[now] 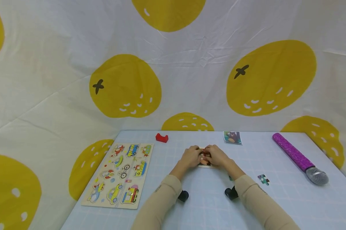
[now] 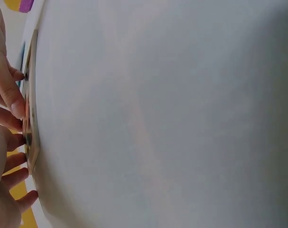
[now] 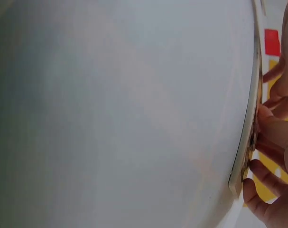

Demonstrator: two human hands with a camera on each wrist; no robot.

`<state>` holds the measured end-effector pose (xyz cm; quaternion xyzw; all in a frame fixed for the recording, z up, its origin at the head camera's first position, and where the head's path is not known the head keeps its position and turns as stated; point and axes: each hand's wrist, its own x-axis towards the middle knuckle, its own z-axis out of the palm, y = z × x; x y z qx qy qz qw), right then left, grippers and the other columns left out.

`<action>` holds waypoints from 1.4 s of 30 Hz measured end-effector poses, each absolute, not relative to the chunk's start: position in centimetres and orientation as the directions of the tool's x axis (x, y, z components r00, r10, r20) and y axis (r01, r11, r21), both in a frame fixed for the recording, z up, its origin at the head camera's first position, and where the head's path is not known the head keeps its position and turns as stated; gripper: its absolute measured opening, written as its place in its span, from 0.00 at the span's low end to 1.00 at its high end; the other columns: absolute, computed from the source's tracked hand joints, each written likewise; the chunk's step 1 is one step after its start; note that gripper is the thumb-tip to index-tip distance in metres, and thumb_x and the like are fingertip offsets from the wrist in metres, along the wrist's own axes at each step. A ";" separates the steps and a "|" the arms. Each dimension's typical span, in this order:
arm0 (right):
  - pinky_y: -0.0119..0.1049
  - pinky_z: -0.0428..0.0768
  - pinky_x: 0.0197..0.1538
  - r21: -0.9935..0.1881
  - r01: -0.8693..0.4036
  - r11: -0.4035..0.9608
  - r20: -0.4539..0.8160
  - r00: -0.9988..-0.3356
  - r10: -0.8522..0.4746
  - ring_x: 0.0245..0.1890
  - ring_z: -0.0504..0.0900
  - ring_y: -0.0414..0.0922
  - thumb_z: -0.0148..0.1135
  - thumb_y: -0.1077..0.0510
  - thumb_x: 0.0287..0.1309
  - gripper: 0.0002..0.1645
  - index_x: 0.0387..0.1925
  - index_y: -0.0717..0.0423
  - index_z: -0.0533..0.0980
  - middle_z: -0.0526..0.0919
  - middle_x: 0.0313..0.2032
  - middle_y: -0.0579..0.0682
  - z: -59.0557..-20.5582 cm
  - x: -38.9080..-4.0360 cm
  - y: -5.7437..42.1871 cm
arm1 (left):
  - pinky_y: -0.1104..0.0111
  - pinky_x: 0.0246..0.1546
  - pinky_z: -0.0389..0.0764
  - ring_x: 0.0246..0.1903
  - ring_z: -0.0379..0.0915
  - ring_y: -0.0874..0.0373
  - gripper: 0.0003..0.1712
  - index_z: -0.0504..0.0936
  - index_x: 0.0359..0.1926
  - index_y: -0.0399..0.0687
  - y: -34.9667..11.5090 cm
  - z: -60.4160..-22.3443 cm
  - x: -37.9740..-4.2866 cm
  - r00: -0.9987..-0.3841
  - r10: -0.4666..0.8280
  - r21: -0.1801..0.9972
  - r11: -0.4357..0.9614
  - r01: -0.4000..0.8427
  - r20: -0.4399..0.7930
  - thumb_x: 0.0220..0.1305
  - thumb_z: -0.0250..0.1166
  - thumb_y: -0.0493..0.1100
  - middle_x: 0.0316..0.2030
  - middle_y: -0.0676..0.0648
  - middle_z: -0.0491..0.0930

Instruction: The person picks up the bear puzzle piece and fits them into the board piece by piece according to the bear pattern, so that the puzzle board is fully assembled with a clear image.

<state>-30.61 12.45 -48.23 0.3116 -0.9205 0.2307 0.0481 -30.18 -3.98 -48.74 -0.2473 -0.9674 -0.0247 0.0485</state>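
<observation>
Pale wood edges the small puzzle tray (image 1: 204,166), which rests on the tabletop (image 1: 206,210) directly beneath the fingers of both hands. On its left side, the left hand (image 1: 191,156) has bent fingers touching the tray, the outermost fingertip reaching past the edge onto the tabletop. Opposite, the right hand (image 1: 217,155) bends over the right side, its thumb on the brown and orange picture and other fingers along the rim. With the fingers crowding together and the wrist views nearly edge-on, I can't tell whether either hand pinches a piece or merely presses.

Just back from the right fingers, a green scrap (image 1: 230,178), perhaps another piece, is partly hidden by the forearm. Beige sleeves (image 1: 158,201) follow, with black fittings (image 1: 183,196) near the cuffs. Beyond the fingers, to their right, lies a picture card (image 1: 232,137) showing a bear; beyond them to the left is a red block (image 1: 161,138) with a scooped top. A loose jigsaw piece (image 1: 263,179) lies right of the right hand. Farther left is a vehicle board (image 1: 108,182); well right, a glittery purple microphone (image 1: 295,153). Behind everything hangs white cloth (image 1: 190,86) printed with yellow fruit.
</observation>
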 end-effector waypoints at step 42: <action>0.50 0.76 0.48 -0.274 -0.660 0.700 0.259 -0.751 -0.607 0.40 0.79 0.57 0.58 0.66 0.59 0.11 0.42 0.69 0.79 0.83 0.41 0.61 -47.8 -28.9 12.0 | 0.61 0.51 0.72 0.54 0.68 0.55 0.22 0.74 0.62 0.55 -3.9 -48.7 -30.2 -0.887 0.455 0.055 0.886 0.460 0.075 0.69 0.49 0.43 0.55 0.49 0.72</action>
